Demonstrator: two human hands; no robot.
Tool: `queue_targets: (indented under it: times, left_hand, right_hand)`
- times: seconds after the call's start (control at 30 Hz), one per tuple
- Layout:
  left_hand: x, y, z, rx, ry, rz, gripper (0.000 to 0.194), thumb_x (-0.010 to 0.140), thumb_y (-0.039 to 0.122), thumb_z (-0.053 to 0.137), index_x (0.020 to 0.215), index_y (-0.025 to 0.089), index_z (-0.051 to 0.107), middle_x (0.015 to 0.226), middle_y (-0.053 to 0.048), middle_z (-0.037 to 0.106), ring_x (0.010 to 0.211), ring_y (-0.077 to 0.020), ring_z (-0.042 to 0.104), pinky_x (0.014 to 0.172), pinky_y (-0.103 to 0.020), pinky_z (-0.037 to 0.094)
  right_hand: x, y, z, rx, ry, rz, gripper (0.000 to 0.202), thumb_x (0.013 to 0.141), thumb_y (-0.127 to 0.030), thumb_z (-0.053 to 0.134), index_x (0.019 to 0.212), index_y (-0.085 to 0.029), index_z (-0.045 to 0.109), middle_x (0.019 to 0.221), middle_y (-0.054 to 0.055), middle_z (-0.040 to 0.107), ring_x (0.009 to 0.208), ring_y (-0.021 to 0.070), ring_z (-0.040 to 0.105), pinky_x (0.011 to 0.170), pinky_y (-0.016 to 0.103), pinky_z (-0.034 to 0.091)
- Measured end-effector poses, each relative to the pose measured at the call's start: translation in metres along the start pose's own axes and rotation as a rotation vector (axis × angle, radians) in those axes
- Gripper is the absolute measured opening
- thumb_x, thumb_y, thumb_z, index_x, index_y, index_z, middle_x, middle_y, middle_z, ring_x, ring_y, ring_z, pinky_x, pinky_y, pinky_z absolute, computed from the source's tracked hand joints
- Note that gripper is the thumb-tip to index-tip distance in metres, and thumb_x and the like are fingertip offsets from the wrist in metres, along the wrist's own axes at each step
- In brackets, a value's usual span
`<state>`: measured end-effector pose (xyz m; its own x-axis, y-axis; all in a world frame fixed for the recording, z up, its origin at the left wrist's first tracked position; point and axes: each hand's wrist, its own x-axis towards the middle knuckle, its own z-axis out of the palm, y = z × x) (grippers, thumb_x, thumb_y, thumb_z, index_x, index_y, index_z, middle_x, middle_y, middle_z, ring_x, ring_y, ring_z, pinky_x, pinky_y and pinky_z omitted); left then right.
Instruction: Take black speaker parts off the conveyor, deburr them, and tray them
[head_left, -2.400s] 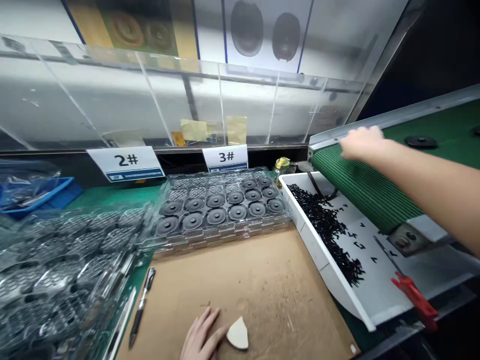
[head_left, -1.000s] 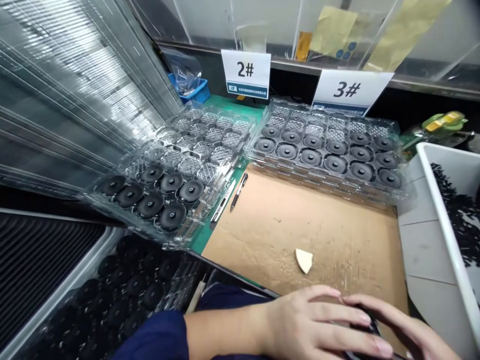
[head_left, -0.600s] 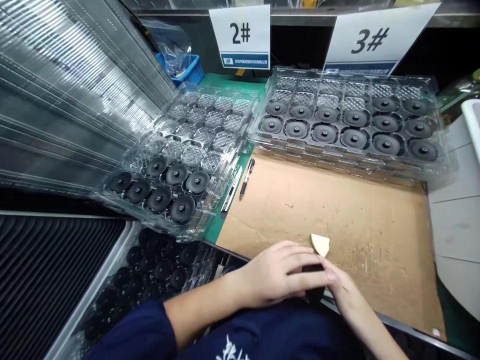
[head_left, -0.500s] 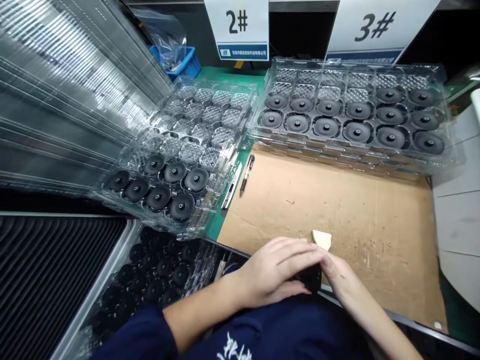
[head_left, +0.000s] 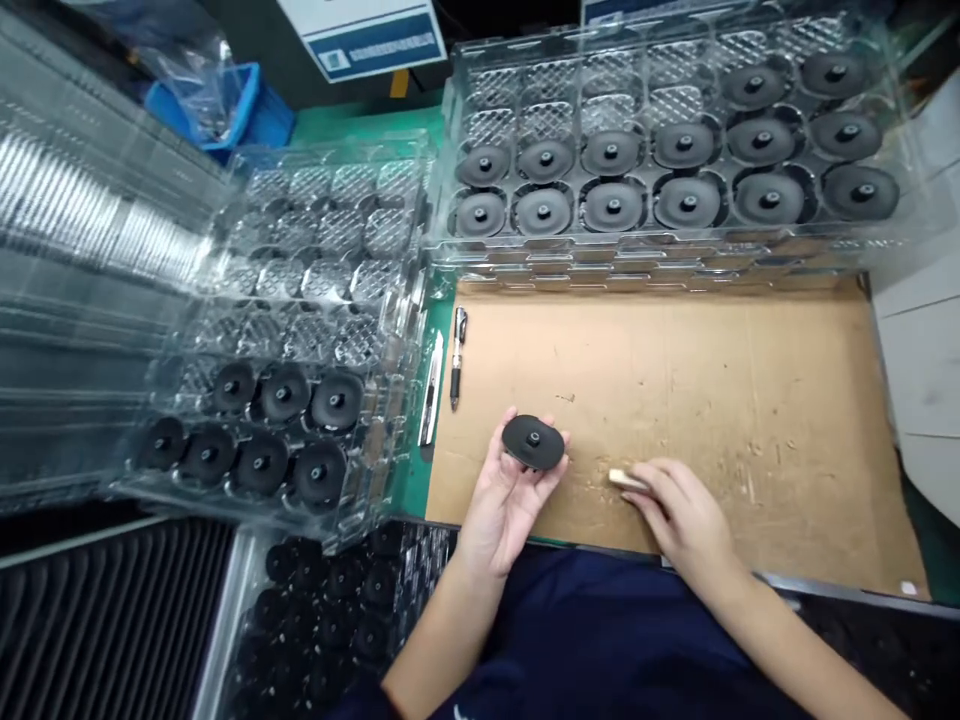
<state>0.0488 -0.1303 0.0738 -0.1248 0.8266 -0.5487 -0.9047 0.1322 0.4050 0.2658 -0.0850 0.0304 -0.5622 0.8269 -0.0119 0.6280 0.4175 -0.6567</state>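
My left hand [head_left: 501, 510] holds a black round part [head_left: 533, 443] with a small central post facing up, its fingers around the underside. To the right, my right hand [head_left: 686, 515] pinches a small cream-coloured piece [head_left: 624, 480] between thumb and fingers, low over the brown cardboard sheet [head_left: 675, 370]. The two hands are apart. Similar black parts sit in the clear tray [head_left: 439, 250] at the back and in another clear tray [head_left: 225, 510] on the left.
A black pen [head_left: 457, 360] lies on the cardboard's left edge, beside a white cutter knife [head_left: 430, 390] on the green mat. At the back left stands a blue basket [head_left: 266, 115]. More black parts [head_left: 330, 620] lie below the table edge.
My hands have moved apart. The black part now shows in my left hand, and my right hand has taken hold of the cream piece that lay on the cardboard. The view has shifted.
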Motion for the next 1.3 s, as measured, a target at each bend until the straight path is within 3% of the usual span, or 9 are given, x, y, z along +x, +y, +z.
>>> queue_targets:
  times: [0.1, 0.23, 0.43, 0.57, 0.67, 0.8, 0.93, 1.07, 1.3]
  left_hand:
    - [0.01, -0.002, 0.003, 0.015, -0.01, 0.026, 0.049, 0.083, 0.028, 0.064, 0.127, 0.029, 0.042, 0.133, -0.012, 0.05, 0.121, -0.029, 0.051, 0.101, -0.038, 0.042]
    - [0.024, -0.013, 0.001, 0.054, 0.006, 0.048, 0.048, 0.079, 0.024, 0.069, 0.121, 0.029, 0.046, 0.132, -0.011, 0.051, 0.121, -0.0289, 0.05, 0.103, -0.041, 0.04]
    - [0.03, -0.024, -0.005, 0.118, 0.061, 0.146, 0.052, 0.075, 0.021, 0.072, 0.121, 0.026, 0.049, 0.127, -0.01, 0.055, 0.122, -0.0215, 0.05, 0.099, -0.032, 0.044]
    - [0.031, -0.025, -0.004, 0.139, 0.059, 0.134, 0.051, 0.074, 0.021, 0.073, 0.12, 0.027, 0.049, 0.127, -0.01, 0.056, 0.121, -0.021, 0.051, 0.096, -0.029, 0.046]
    - [0.031, -0.025, -0.003, 0.145, 0.072, 0.134, 0.051, 0.074, 0.024, 0.073, 0.119, 0.028, 0.049, 0.127, -0.01, 0.056, 0.12, -0.0222, 0.051, 0.097, -0.031, 0.045]
    - [0.03, -0.024, -0.002, 0.159, 0.083, 0.094, 0.055, 0.072, 0.027, 0.075, 0.119, 0.03, 0.048, 0.13, -0.009, 0.053, 0.12, -0.023, 0.051, 0.098, -0.034, 0.044]
    - [0.029, -0.022, -0.001, 0.179, 0.116, 0.089, 0.057, 0.069, 0.027, 0.077, 0.119, 0.03, 0.048, 0.129, -0.008, 0.053, 0.122, -0.024, 0.049, 0.101, -0.036, 0.041]
    - [0.029, -0.023, -0.001, 0.175, 0.097, 0.075, 0.058, 0.069, 0.028, 0.077, 0.119, 0.031, 0.047, 0.13, -0.008, 0.053, 0.122, -0.0253, 0.05, 0.1, -0.038, 0.042]
    - [0.03, -0.022, -0.003, 0.178, 0.029, 0.101, 0.052, 0.076, 0.026, 0.071, 0.122, 0.03, 0.045, 0.131, -0.009, 0.052, 0.12, -0.0233, 0.051, 0.102, -0.038, 0.039]
  right_hand:
    - [0.01, -0.007, -0.002, 0.07, -0.05, -0.029, 0.019, 0.092, -0.022, 0.047, 0.108, -0.023, 0.056, 0.091, 0.004, 0.062, 0.085, 0.0158, 0.057, 0.077, 0.028, 0.048]
    - [0.053, -0.025, -0.023, 0.212, -0.167, 0.145, 0.017, 0.09, -0.028, 0.05, 0.104, -0.025, 0.06, 0.084, 0.0, 0.063, 0.065, 0.012, 0.054, 0.061, 0.025, 0.044]
    - [0.098, -0.049, -0.015, 0.335, -0.121, 0.178, 0.017, 0.089, -0.023, 0.048, 0.1, -0.02, 0.061, 0.088, 0.002, 0.065, 0.062, 0.0108, 0.052, 0.059, 0.023, 0.041]
    - [0.099, -0.053, -0.012, 0.298, -0.233, 0.18, 0.014, 0.085, -0.022, 0.053, 0.093, -0.02, 0.064, 0.068, -0.001, 0.061, 0.054, 0.0098, 0.049, 0.053, 0.021, 0.037]
    - [0.097, -0.054, -0.015, 0.291, -0.223, 0.19, 0.016, 0.088, -0.022, 0.049, 0.093, -0.018, 0.064, 0.068, 0.0, 0.059, 0.056, 0.0102, 0.049, 0.056, 0.022, 0.037]
    - [0.098, -0.055, -0.018, 0.397, -0.341, 0.217, 0.015, 0.087, -0.025, 0.052, 0.095, -0.022, 0.065, 0.061, -0.003, 0.055, 0.052, 0.009, 0.048, 0.051, 0.019, 0.036]
    - [0.099, -0.054, -0.019, 0.289, -0.243, 0.174, 0.018, 0.089, -0.023, 0.049, 0.096, -0.019, 0.064, 0.069, -0.001, 0.059, 0.056, 0.0098, 0.049, 0.058, 0.022, 0.039]
    - [0.098, -0.055, -0.02, 0.343, -0.303, 0.153, 0.016, 0.087, -0.025, 0.052, 0.095, -0.022, 0.065, 0.059, -0.004, 0.055, 0.049, 0.0087, 0.046, 0.05, 0.02, 0.035]
    - [0.093, -0.056, -0.014, 0.274, -0.185, 0.101, 0.016, 0.086, -0.024, 0.053, 0.094, -0.021, 0.067, 0.066, -0.002, 0.061, 0.05, 0.0084, 0.046, 0.051, 0.02, 0.036]
